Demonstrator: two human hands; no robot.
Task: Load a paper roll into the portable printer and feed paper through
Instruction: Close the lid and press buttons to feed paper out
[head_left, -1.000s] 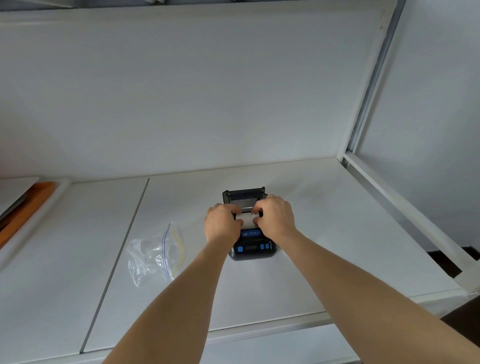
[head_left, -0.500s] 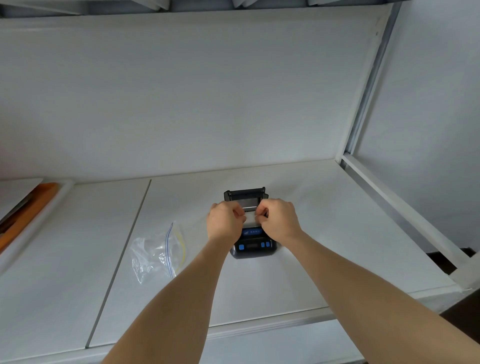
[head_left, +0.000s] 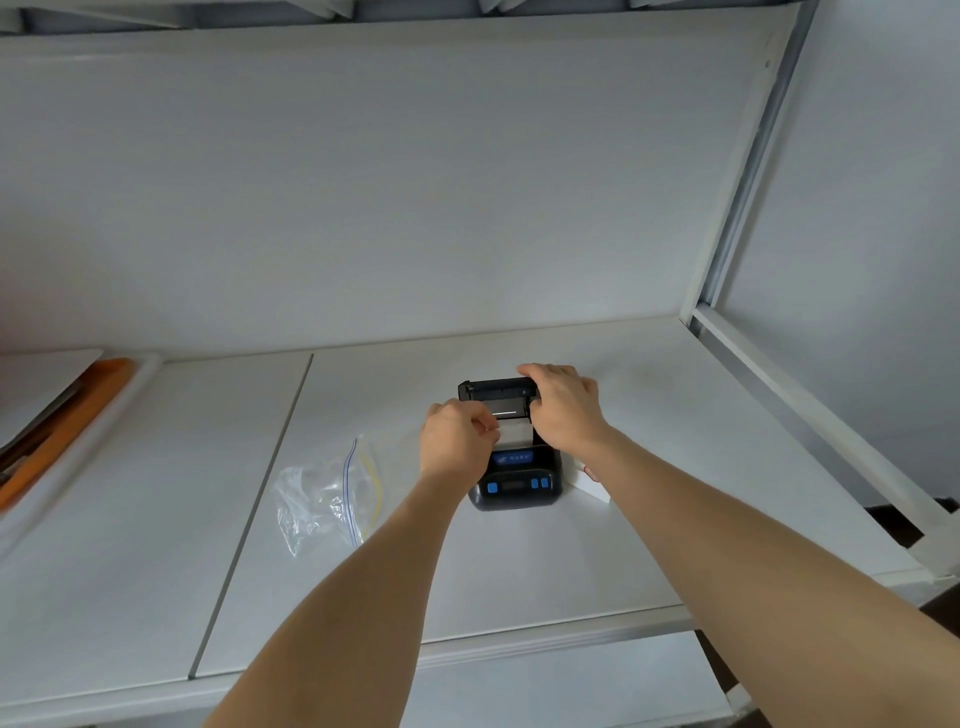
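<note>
A small black portable printer (head_left: 517, 480) with blue buttons sits on the white shelf, its lid (head_left: 493, 391) standing open at the back. White paper (head_left: 515, 432) lies in the open bay. My left hand (head_left: 454, 441) pinches the paper's left edge. My right hand (head_left: 563, 408) reaches over the printer's right side, with its fingers on the top right of the open lid.
An empty clear zip bag (head_left: 327, 496) lies left of the printer. A small white box (head_left: 592, 483) sits just right of it under my right forearm. An orange-edged tray (head_left: 62, 431) is at the far left. A metal frame rail (head_left: 810, 415) borders the shelf on the right.
My right hand let go of the paper and moved up and back onto the open lid. My left hand stayed at the paper's left edge.
</note>
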